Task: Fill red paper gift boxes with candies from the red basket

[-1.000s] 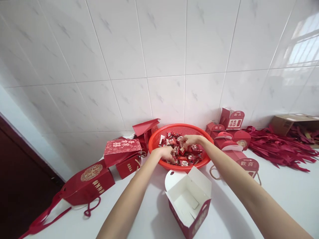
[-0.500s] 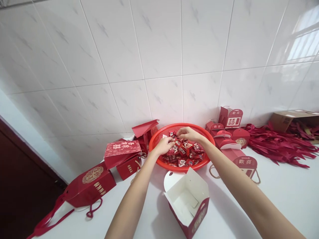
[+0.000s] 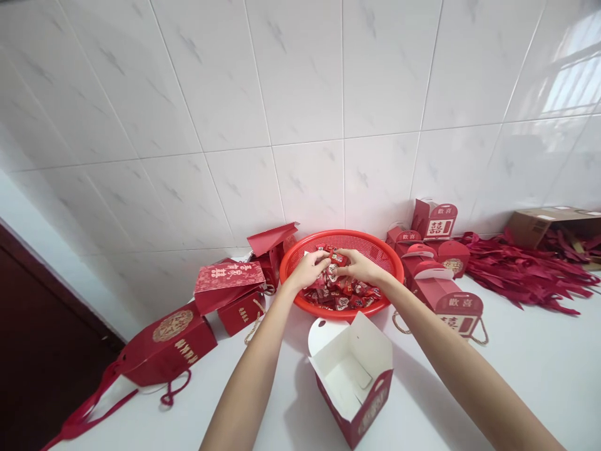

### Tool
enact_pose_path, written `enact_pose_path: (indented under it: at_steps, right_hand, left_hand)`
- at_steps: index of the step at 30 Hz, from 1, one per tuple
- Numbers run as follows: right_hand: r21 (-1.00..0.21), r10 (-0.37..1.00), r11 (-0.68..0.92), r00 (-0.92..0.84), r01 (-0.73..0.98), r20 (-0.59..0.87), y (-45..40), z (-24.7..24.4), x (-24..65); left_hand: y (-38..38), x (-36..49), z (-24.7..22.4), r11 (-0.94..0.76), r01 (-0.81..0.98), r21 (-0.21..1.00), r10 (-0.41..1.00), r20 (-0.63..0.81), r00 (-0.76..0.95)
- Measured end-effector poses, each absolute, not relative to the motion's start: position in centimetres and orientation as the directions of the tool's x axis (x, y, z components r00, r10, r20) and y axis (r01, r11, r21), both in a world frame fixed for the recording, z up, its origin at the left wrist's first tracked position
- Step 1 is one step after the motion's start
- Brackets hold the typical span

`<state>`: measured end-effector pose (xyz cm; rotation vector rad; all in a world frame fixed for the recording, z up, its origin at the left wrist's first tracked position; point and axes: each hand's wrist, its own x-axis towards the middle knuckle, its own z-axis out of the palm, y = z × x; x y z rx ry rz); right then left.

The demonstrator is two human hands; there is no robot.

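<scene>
- We hold our left hand (image 3: 306, 270) over the basket, its fingers half bent among the sweets; we cannot tell whether it grips any.
- Our right hand (image 3: 361, 266) faces it, loosely curved, fingertips by a red packet (image 3: 337, 258) between the two; we cannot tell whether it has hold of it.
- Below our hands, wrapped sweets (image 3: 342, 302) lie heaped in the red basket (image 3: 345, 240).
- Just on the near side of the basket, we have an open box (image 3: 350, 379), white inside, upright on the white counter (image 3: 530, 369).
- To the left we see a patterned box (image 3: 230, 279) and, nearer, a dark red box (image 3: 169, 344) with a ribbon (image 3: 101, 394).
- To the right stand red gift boxes (image 3: 453, 305), then a heap of ribbons (image 3: 521, 272) and a cardboard box (image 3: 528, 230).
- On the far side we face a tiled wall (image 3: 305, 94).
</scene>
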<state>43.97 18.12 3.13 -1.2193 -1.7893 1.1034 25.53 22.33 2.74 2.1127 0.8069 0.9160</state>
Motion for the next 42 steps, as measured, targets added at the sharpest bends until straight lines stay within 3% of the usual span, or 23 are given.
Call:
enact_pose_path:
  at_steps: [14,22,28,33,37,42]
  right_hand:
    - [-0.930,0.950,0.215,-0.285,0.300,0.128,17.1,4.0,44.4]
    - [-0.955,0.968,0.152,-0.234,0.255,0.091,16.7,4.2,44.7]
    - [-0.995,0.994,0.086,-0.072,0.059,0.082,17.4,4.1,45.3]
    - [-0.992,0.998,0.029,-0.045,-0.124,0.035,17.8,4.0,45.9]
    - [-0.979,0.998,0.001,-0.056,-0.205,0.013,17.9,3.8,46.2]
    - [-0.974,0.997,-0.015,-0.071,-0.226,0.001,17.7,4.0,46.1]
  left_hand:
    - [22.0,25.2,3.0,-0.515,0.246,0.821,0.773,0.320,0.548]
    - [21.5,25.3,3.1,-0.458,0.350,0.817,0.817,0.230,0.529]
    - [21.6,25.7,2.8,-0.440,0.561,0.702,0.820,0.059,0.569]
    - [22.0,25.5,2.0,-0.422,0.718,0.554,0.804,-0.139,0.579]
    - [22.2,25.2,1.8,-0.425,0.754,0.501,0.803,-0.177,0.569]
    - [21.9,25.4,2.1,-0.412,0.746,0.524,0.802,-0.180,0.569]
